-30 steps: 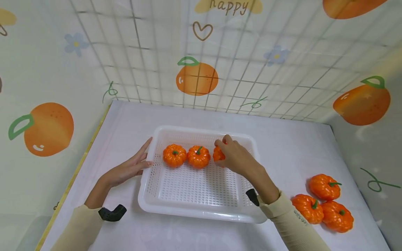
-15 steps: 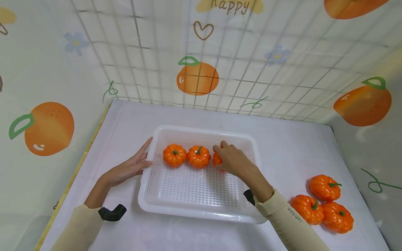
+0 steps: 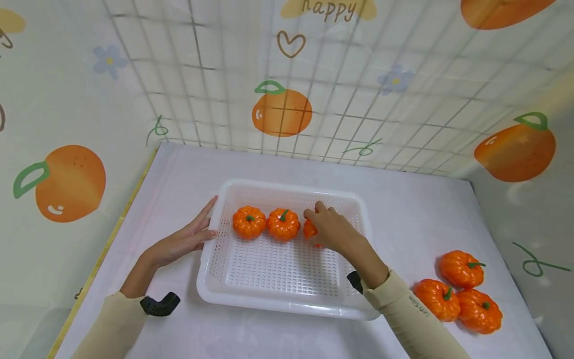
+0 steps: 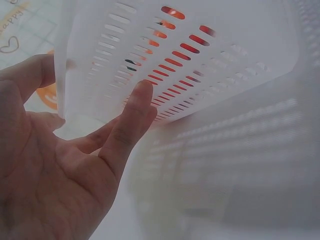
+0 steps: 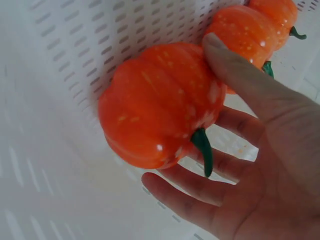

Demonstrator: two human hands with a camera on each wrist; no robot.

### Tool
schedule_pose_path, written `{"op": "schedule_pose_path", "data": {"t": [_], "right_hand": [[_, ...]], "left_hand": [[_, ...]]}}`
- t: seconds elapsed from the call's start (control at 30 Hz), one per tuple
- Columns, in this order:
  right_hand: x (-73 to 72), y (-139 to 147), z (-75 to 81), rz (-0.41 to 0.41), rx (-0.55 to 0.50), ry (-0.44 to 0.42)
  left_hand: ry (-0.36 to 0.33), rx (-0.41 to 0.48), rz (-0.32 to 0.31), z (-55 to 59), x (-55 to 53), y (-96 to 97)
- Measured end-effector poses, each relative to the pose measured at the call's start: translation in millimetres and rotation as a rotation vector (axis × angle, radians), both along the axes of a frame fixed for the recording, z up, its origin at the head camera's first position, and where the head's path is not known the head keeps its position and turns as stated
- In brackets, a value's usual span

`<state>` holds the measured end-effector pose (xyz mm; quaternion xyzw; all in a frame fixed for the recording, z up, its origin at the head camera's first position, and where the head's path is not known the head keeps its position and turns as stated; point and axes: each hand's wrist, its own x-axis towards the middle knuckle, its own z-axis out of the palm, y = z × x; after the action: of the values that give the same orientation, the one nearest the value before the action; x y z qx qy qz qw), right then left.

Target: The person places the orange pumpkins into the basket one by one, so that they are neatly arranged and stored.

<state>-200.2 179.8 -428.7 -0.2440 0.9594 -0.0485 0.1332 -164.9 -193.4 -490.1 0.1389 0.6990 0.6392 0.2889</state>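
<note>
A white perforated plastic basket [image 3: 287, 311] lies on the table. My left hand [image 3: 181, 243] is at its left side; in the left wrist view the thumb reaches over the rim and the fingers [image 4: 125, 130] lie against the outer wall. Inside, two orange toy pumpkins [image 3: 248, 222] with green stems sit side by side along the back. To their right my right hand [image 3: 334, 229] holds a third pumpkin [image 5: 160, 105], mostly hidden from the head view. The right wrist view shows the thumb on its side and fingers behind it, the stem pointing toward the palm.
Several more pumpkins [image 3: 462, 269] stand grouped on the white table [image 3: 403, 209], right of the basket near the right forearm. A cloth printed with oranges hangs at the back and sides, with a wire grid [image 3: 215, 99] showing behind it.
My right hand has shifted slightly left and toward me with the pumpkin, then kept nearly still over the last half second. The left hand and basket have stayed in place.
</note>
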Motion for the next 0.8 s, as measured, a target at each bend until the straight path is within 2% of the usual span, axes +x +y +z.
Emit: {"op": "schedule_pose_path", "data": {"t": [0.37, 0.6, 0.8], "right_hand": [[1.6, 1.0, 4.3, -0.031, -0.026, -0.005], [2.0, 3.9, 22.2, -0.008, -0.03, 0.077], [1.3, 17.7, 41.4, -0.088, -0.054, 0.076]], "left_hand": [[-0.003, -0.004, -0.003, 2.1, 0.2, 0.5], [0.001, -0.009, -0.002, 2.5, 0.8, 0.0], [-0.002, -0.016, 0.004, 2.7, 0.7, -0.1]]}}
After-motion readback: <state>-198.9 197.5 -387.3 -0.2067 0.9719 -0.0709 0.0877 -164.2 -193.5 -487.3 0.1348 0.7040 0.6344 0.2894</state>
